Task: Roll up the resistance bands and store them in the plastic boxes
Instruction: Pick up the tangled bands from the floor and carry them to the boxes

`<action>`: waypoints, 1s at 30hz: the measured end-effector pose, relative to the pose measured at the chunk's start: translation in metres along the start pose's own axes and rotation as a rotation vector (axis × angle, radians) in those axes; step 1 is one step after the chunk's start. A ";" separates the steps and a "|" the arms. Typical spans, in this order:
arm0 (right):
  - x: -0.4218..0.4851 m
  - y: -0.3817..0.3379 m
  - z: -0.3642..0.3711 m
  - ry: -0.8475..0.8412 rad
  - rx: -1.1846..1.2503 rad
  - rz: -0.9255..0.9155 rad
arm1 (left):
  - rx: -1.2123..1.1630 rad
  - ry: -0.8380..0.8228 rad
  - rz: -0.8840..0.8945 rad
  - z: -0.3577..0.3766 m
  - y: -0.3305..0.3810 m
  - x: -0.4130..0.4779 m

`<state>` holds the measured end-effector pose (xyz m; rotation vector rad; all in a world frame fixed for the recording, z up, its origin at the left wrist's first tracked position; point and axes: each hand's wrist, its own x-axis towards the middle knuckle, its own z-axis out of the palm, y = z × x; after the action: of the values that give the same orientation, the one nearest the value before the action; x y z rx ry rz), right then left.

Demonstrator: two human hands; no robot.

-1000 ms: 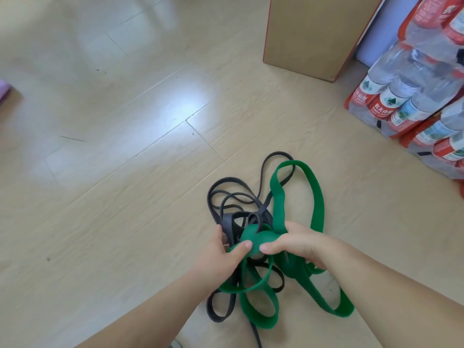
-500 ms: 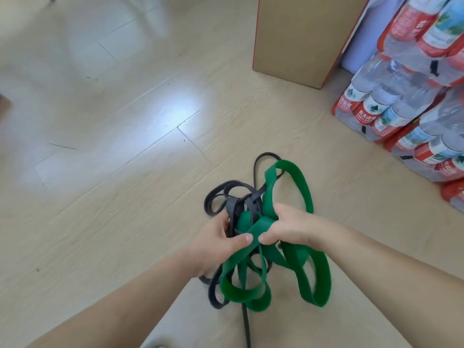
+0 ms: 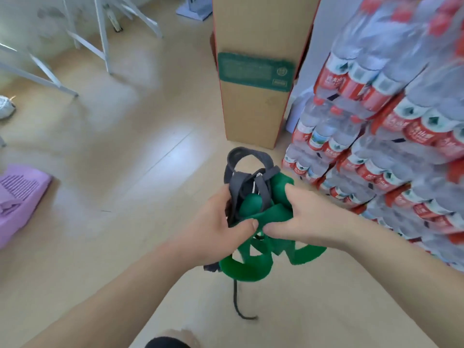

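Two hands, the left hand (image 3: 221, 229) and right hand (image 3: 308, 219), clamped the tangled green band (image 3: 251, 268) and grey band (image 3: 241, 183); nothing was rolled or boxed.

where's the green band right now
Head view, lower centre: the green band is bunched with the grey band, gripped by the left hand and right hand, near the cardboard box.
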<state>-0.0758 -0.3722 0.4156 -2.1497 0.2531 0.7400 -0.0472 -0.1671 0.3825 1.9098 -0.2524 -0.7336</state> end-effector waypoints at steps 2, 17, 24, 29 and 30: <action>-0.056 -0.033 -0.043 0.047 0.049 0.008 | -0.002 -0.005 0.035 -0.005 0.071 -0.028; -0.515 -0.131 -0.231 0.522 0.323 0.147 | 0.333 -0.437 0.412 0.083 0.507 -0.220; -0.699 -0.040 -0.246 0.717 0.340 0.217 | 0.372 -0.620 0.549 0.251 0.588 -0.298; -0.819 0.049 -0.236 0.881 0.461 0.367 | 0.340 -0.800 0.614 0.393 0.621 -0.351; -0.841 0.066 -0.235 0.909 0.487 0.396 | 0.336 -0.831 0.617 0.420 0.627 -0.360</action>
<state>-0.6825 -0.6550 0.9806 -1.8302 1.2198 -0.1580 -0.4894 -0.5917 0.9511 1.5732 -1.4814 -1.0505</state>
